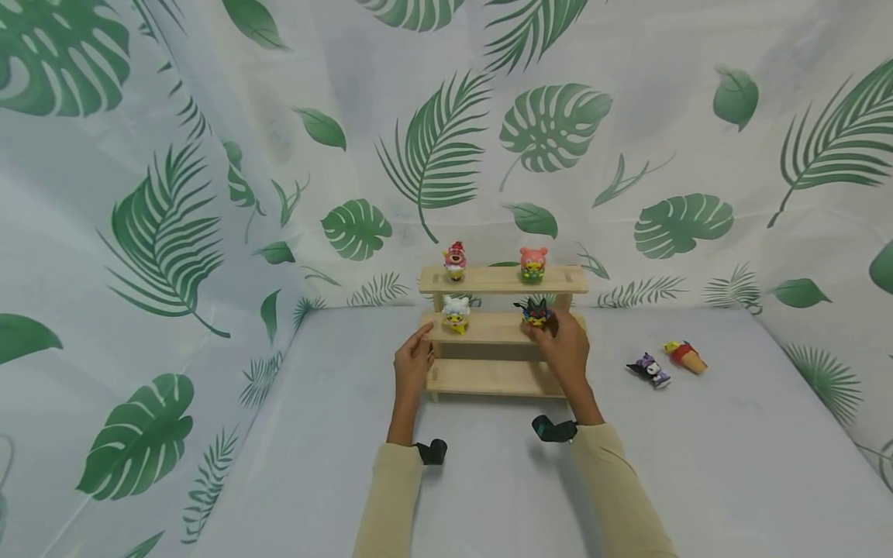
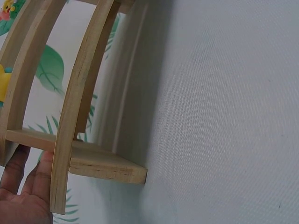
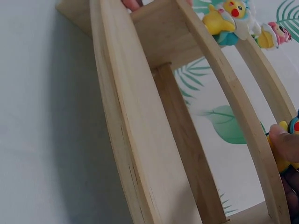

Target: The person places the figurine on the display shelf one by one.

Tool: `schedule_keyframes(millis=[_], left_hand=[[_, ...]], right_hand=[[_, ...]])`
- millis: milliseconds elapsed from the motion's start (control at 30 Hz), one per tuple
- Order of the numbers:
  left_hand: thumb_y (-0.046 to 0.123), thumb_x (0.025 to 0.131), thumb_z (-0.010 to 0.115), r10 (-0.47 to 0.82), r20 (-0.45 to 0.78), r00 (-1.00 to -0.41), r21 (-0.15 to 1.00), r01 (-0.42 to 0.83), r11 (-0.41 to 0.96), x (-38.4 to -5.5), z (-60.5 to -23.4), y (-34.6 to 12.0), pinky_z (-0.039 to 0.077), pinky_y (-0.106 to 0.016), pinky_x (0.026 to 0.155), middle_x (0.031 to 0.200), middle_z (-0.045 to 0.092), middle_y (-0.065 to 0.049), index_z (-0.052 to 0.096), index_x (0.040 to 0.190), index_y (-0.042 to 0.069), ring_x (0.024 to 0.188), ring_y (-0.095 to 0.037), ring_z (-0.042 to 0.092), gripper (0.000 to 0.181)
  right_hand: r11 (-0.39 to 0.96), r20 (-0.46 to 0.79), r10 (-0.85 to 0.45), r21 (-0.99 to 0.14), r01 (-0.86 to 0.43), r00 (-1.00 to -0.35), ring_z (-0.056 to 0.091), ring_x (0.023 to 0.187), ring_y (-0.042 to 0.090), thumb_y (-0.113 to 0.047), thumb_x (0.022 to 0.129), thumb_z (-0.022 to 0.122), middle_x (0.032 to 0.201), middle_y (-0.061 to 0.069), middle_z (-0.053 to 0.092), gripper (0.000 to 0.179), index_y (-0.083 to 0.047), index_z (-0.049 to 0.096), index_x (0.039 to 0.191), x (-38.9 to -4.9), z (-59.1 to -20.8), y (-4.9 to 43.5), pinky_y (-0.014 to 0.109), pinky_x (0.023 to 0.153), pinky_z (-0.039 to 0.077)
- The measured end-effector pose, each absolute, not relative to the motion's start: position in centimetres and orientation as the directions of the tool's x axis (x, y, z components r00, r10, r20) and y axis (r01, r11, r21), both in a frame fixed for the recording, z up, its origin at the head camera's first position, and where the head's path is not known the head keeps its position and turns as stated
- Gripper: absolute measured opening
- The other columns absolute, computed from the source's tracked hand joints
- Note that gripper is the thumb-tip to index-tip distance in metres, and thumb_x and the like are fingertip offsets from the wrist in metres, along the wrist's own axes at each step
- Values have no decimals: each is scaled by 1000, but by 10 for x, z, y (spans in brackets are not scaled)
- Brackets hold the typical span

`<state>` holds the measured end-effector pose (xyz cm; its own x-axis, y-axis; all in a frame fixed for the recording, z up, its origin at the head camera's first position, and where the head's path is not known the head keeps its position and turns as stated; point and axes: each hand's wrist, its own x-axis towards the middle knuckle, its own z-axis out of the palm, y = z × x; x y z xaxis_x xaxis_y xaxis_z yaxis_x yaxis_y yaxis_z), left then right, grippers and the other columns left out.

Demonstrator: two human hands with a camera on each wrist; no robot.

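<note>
A three-tier wooden display shelf (image 1: 495, 376) stands on the white table. My right hand (image 1: 567, 349) pinches a small yellow figurine with a black eared hood (image 1: 536, 311) at the right of the middle tier. In the right wrist view, the thumb (image 3: 286, 142) presses its yellow body. My left hand (image 1: 413, 360) holds the shelf's left end at the middle tier; in the left wrist view its fingers (image 2: 39, 177) lie against the side support. A white-hooded figurine (image 1: 456, 314) stands at the middle tier's left. Above stand a red-capped pink figurine (image 1: 455, 261) and a pink-hooded one (image 1: 533, 265).
Right of the shelf, two more figurines lie on the table: a purple, black and white one (image 1: 649, 370) and a red and yellow one with a tan cone-shaped base (image 1: 687, 356). A leaf-printed white curtain (image 1: 460, 178) hangs behind the shelf.
</note>
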<state>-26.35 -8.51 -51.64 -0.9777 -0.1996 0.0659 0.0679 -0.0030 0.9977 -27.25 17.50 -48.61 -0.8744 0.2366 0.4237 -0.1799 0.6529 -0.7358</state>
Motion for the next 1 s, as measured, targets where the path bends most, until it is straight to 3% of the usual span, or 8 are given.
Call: schedule_keyframes(millis=[300, 500, 833, 1000], left_hand=[[16, 104, 49, -149, 75, -986, 997, 75, 5, -251, -492, -86, 55, -50, 86, 127, 63, -19, 60, 133, 6, 107, -36, 61, 33], [15, 104, 48, -146, 87, -985, 996, 86, 8, -244, -484, -84, 55, -50, 86, 131, 61, -19, 59, 134, 4, 109, -40, 59, 34], [17, 104, 48, -144, 76, -987, 997, 73, 22, -244, -486, -85, 53, -51, 94, 136, 58, -18, 59, 134, 6, 115, -29, 61, 34], [16, 105, 47, -138, 78, -987, 997, 76, 17, -244, -485, -85, 52, -53, 94, 138, 56, -18, 58, 135, 5, 116, -30, 60, 34]], right_hand=[[681, 442, 222, -708, -186, -869, 63, 92, 37, -26, 79, 84, 103, 21, 68, 46, 1, 66, 111, -271, -484, 175, 51, 77, 47], [688, 429, 231, -707, -165, -873, 61, 89, 36, -26, 78, 84, 100, 21, 67, 46, 1, 65, 110, -271, -485, 175, 50, 75, 45], [696, 436, 225, -698, -170, -871, 62, 90, 36, -25, 77, 85, 100, 20, 67, 47, 1, 65, 110, -270, -485, 175, 50, 76, 46], [697, 433, 230, -698, -162, -872, 62, 92, 36, -25, 78, 84, 102, 20, 68, 46, 1, 65, 110, -271, -486, 175, 50, 78, 47]])
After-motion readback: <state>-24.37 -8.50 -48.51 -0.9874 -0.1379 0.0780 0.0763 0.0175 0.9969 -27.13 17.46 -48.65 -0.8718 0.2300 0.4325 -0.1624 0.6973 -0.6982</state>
